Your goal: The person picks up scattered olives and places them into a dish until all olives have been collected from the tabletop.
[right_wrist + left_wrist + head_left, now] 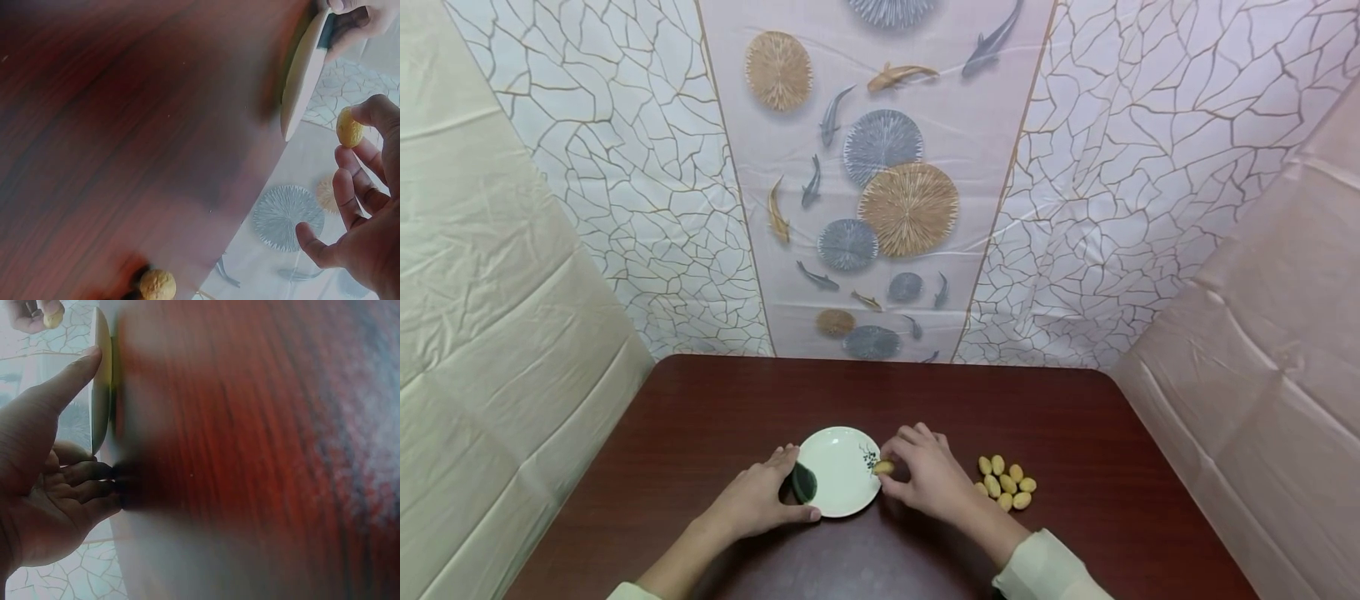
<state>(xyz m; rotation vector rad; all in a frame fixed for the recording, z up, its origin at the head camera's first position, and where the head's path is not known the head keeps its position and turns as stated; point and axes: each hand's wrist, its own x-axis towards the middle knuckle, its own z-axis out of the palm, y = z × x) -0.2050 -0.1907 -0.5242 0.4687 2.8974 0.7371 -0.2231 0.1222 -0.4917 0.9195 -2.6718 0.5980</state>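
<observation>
A white plate (844,479) with a dark green patch on its left and a small plant print on its right lies on the table. My left hand (752,497) holds its left side, thumb at the near rim and fingers round the far-left edge. Between thumb and fingertips my right hand (928,477) pinches a small yellow oval fruit (349,129) with wrinkled skin, held at the plate's right rim and, in the right wrist view, raised off the tabletop. Several like fruits (992,485) lie in a loose group right of that hand; its forearm is close beside them.
Dark red-brown wood makes up the tabletop (722,417). Behind it hangs a patterned cloth (910,208) with fish and round motifs, and beige cloth (1247,358) flanks both sides.
</observation>
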